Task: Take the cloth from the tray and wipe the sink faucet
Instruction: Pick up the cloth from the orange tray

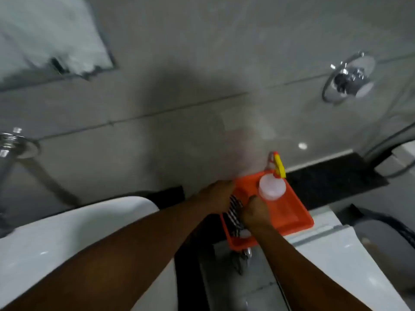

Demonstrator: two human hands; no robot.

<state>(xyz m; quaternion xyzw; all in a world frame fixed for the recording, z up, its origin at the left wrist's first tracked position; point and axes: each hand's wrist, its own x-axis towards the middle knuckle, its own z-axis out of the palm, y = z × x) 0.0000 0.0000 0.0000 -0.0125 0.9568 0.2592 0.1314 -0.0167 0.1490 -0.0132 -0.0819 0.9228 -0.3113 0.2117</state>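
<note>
Both hands are down in the orange tray (289, 217), which sits on the ledge right of the sink (74, 230), so the cloth (234, 213) is an easy reach. The striped cloth lies at the tray's left end, between the hands. The left hand (215, 196) curls over its far edge; the right hand (254, 213) bunches on it beside the spray bottle (272, 187). The picture is blurred, so I cannot tell whether either hand has actually closed on it. The chrome faucet (13, 144), far left, is untouched.

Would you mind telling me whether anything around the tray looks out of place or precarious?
Yes: the orange tray sits askew, its near corner overhanging the ledge. The spray bottle stands upright in it. Both hands, left hand and right hand, are on the striped cloth. Nothing looks spilled.
</note>
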